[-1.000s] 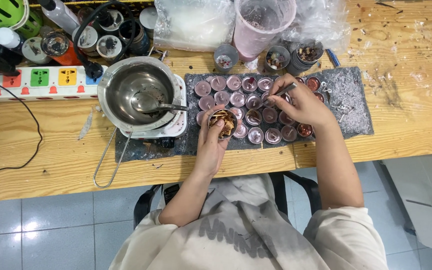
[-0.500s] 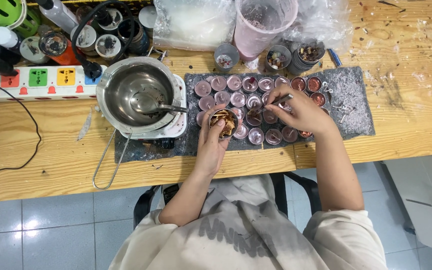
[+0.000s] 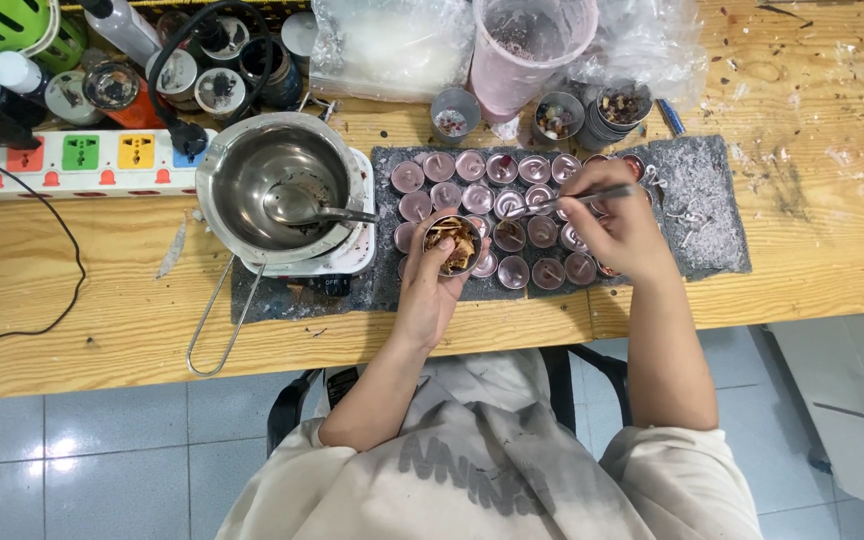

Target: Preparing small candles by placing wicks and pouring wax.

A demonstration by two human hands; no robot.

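Observation:
My left hand (image 3: 430, 290) holds a small metal cup of dried brown petals (image 3: 451, 243) just above the front left of a grey mat (image 3: 697, 205). My right hand (image 3: 620, 222) grips thin metal tweezers (image 3: 567, 203), whose tips point left over a small tin of pink wax (image 3: 509, 202). Several such small round pink wax tins (image 3: 472, 168) stand in rows on the mat, some partly hidden under my right hand.
A steel pot with a spoon (image 3: 280, 188) sits on a small white hotplate left of the mat. A power strip (image 3: 72, 160), bottles and jars line the back left. A pink measuring jug (image 3: 527, 50), small cups (image 3: 557, 115) and plastic bags stand behind the mat on the wooden table (image 3: 102, 310).
My right hand has drawn slightly left and back, and the tweezers' tips now reach further left over the tins. My left hand with the cup has stayed in place.

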